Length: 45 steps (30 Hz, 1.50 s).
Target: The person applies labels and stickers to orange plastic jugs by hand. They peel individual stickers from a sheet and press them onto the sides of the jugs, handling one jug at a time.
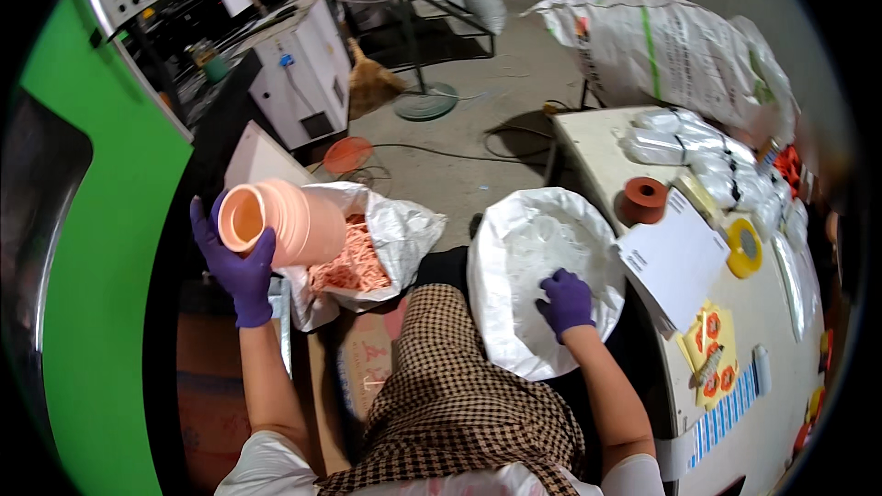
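My left hand, in a purple glove, grips a peach-coloured plastic jar near its wide, ridged mouth. The jar lies on its side in the air, its round opening facing left, above a white sack of peach-coloured plastic scraps. My right hand, gloved the same way, is over the mouth of a second white sack. Its fingers are apart and slightly bent, with nothing visible in them. Clear plastic pieces lie inside that sack; their exact kind is hard to make out.
On the right, a white table bears papers, a brown-red roll, yellow tape and bundled clear plastic bags. A green machine panel stands at left. A cable, broom and round stand base are on the floor.
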{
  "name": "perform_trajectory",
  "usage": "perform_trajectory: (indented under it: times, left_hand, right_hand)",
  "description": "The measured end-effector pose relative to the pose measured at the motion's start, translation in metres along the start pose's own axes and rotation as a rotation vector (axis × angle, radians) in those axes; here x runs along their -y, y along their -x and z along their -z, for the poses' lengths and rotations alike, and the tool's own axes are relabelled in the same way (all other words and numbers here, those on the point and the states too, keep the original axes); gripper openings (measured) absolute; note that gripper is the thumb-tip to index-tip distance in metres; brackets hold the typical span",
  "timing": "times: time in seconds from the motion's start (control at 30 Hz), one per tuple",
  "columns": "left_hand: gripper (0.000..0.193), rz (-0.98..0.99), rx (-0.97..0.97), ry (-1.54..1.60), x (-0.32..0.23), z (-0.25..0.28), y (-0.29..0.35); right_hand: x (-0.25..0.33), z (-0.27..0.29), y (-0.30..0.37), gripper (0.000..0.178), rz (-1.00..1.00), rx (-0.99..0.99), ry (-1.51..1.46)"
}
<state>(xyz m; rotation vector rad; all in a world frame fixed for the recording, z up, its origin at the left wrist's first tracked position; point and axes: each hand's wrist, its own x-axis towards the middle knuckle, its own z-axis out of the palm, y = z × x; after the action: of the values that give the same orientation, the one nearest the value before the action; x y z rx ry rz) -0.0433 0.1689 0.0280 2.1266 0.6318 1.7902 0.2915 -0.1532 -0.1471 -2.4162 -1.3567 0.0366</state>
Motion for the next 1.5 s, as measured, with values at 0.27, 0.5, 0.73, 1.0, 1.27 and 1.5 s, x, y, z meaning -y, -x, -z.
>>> perform_trajectory:
  times: [0.27, 0.5, 0.73, 1.0, 1.27, 1.5]
  left_hand:
    - [0.108, 0.021, 0.140, 0.050, -0.002, 0.012, 0.062]
    - [0.101, 0.306, 0.536, -0.001, -0.034, 0.008, 0.159]
    - [0.089, 0.206, 0.573, -0.049, -0.044, -0.004, 0.158]
    - [0.081, 0.157, 0.580, -0.041, -0.056, 0.001, 0.150]
    - [0.071, 0.002, 0.638, 0.039, -0.072, -0.022, 0.135]
    - [0.072, -0.118, 0.593, 0.036, -0.095, -0.032, 0.130]
  right_hand:
    - [-0.032, -0.031, -0.001, 0.023, -0.066, 0.065, 0.273]
    - [-0.001, 0.017, -0.007, 0.044, -0.311, 0.077, -0.847]
    - [0.136, -0.002, 0.026, 0.040, 0.210, 0.485, -1.088]
    - [0.124, -0.019, 0.051, 0.016, 0.508, 0.080, -0.199]
    - [0.159, 0.058, 0.028, 0.037, 0.539, 0.184, -0.936]
    - [0.179, 0.024, 0.023, 0.033, 0.599, 0.075, -0.790]
